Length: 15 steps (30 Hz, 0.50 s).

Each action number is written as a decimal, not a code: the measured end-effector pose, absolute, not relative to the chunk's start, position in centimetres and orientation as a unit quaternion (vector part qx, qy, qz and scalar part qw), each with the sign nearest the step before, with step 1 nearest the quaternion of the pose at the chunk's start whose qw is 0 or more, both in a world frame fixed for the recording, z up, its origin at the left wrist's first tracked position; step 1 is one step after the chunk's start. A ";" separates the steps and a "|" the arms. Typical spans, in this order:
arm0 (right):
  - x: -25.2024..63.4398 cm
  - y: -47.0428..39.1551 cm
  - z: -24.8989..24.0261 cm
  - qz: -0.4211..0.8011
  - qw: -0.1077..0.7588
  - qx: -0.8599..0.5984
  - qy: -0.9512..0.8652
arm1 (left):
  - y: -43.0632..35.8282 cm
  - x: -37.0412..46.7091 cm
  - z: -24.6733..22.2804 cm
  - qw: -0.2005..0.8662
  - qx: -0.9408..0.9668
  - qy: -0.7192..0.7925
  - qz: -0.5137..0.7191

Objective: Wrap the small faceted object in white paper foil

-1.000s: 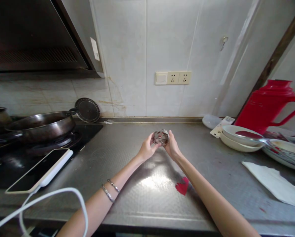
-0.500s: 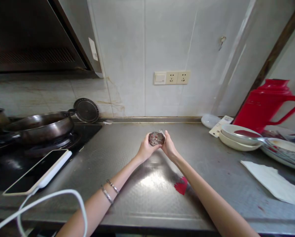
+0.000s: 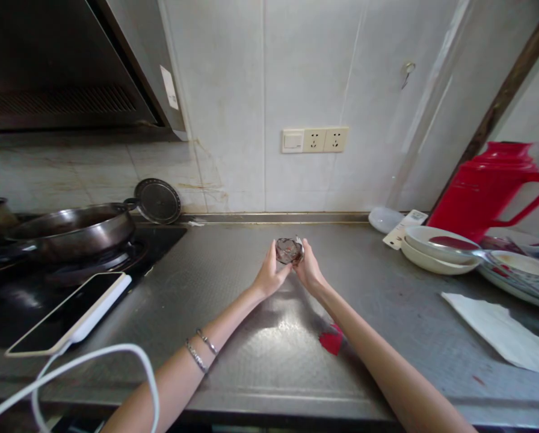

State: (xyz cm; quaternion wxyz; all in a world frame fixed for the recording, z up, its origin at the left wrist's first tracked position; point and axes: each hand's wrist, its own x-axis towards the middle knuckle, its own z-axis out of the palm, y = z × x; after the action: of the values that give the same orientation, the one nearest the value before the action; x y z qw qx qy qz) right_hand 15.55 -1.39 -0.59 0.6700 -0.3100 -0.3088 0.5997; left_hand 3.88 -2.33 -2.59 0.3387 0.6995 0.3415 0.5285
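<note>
A small, round, see-through cup-like thing [image 3: 288, 251] with a dark rim is held between my two hands, above the middle of the counter; its exact kind is unclear. My left hand [image 3: 269, 276] presses against its left side, fingers pointing up and thumb underneath. On the opposite side, my right hand [image 3: 310, 269] grips it, with a small pale tip showing at the top near the fingers. Below my right forearm lies a red scrap [image 3: 331, 340] with a jagged edge on the steel counter [image 3: 233, 361].
At left, a phone [image 3: 66, 313] with a white cable [image 3: 102, 352] lies over the stove edge, near a steel pan [image 3: 80, 231]. A round dark lid [image 3: 157, 201] leans on the wall. At right stand stacked bowls [image 3: 436, 261], a red thermos jug [image 3: 481, 186] and white tissue [image 3: 499, 331].
The cup-like thing has shifted slightly right and turned. My left fingers have straightened from curling around it to lying along its side. My right hand has moved a little to the right.
</note>
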 end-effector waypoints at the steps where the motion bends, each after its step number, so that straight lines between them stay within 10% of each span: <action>1: 16.0 -1.2 -0.6 0.597 0.671 -0.320 -0.303 | -2.3 3.8 -2.6 0.342 0.705 0.331 0.526; 15: 16.6 -2.2 0.4 0.658 0.596 -0.328 -0.322 | -1.5 3.0 -0.3 0.458 0.683 0.299 0.483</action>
State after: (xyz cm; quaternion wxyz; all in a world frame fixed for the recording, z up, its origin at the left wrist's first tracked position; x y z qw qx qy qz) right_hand 16.57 -2.16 0.36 0.5965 -0.3284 -0.3217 0.6579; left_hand 2.96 -1.48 -0.33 0.4583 0.6834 0.2985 0.4835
